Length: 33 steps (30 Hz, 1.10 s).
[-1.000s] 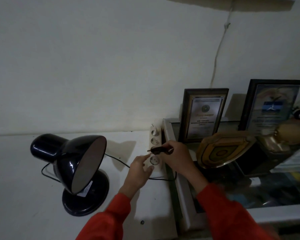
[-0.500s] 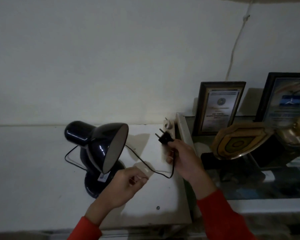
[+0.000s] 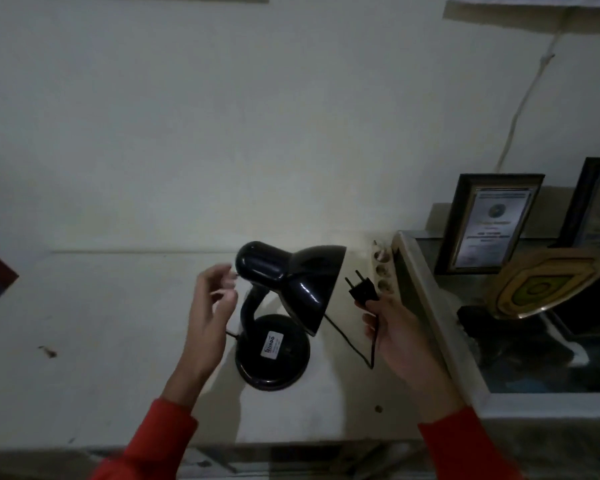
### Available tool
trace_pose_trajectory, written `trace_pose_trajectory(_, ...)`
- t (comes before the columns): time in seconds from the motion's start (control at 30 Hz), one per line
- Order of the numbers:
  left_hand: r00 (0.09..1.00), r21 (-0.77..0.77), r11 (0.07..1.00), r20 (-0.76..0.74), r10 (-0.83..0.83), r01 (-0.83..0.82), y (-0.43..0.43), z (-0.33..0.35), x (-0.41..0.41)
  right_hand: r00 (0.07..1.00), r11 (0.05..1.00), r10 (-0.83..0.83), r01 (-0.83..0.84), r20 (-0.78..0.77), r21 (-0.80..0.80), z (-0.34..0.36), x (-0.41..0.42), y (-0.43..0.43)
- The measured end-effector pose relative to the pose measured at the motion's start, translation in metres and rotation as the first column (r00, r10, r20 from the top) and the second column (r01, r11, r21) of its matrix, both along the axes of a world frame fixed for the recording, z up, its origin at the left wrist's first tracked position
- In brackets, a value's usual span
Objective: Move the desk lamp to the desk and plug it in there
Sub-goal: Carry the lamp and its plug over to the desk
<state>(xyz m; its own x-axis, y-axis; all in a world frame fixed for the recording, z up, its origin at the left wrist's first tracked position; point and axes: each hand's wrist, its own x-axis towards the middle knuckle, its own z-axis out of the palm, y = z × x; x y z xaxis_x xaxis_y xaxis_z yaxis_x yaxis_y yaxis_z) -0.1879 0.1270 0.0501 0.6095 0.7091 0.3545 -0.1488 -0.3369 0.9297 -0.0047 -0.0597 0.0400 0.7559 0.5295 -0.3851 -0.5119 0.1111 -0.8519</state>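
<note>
Compared with half a second ago, the left hand has gone from low in front of the lamp base up to the rear of the lamp head, and its fingers are now spread and curled, holding nothing. The right hand still grips the black two-pin plug, pins pointing up and left, out of the white power strip.

The surface is a white counter top against a plain white wall, in a dim room. To the right stands a glass-topped cabinet with a framed certificate.

The glossy black desk lamp stands on the counter between both hands, its thin black cord running to the right hand.
</note>
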Motion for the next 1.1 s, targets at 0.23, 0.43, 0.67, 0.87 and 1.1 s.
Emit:
trace_pose_trajectory(0.23,0.919,-0.025,0.919,-0.037,-0.393,0.392,0.014,0.021,0.023,0.994,0.995,-0.089,0.085,0.066,0.058,0.011,-0.023,-0.011)
trace_pose_trajectory(0.43,0.902,-0.087,0.898,0.030,-0.431,0.432,0.019,0.019,0.037,0.988,0.988,-0.137,0.131,0.070,0.083,0.012,-0.038,-0.018)
trace_pose_trajectory(0.67,0.917,-0.091,0.913,0.015,-0.398,0.397,0.020,0.015,0.046,0.974,0.968,-0.217,0.205,0.070,0.146,0.017,-0.054,-0.021)
trace_pose_trajectory(0.87,0.940,0.006,0.941,0.046,-0.338,0.338,-0.001,0.019,0.046,0.950,0.945,-0.288,0.261,0.121,0.194,0.028,-0.071,-0.026)
trace_pose_trajectory(1.1,0.896,0.112,0.896,0.073,-0.439,0.430,-0.036,0.044,0.033,0.901,0.910,-0.396,0.360,0.178,0.205,0.046,-0.087,-0.067)
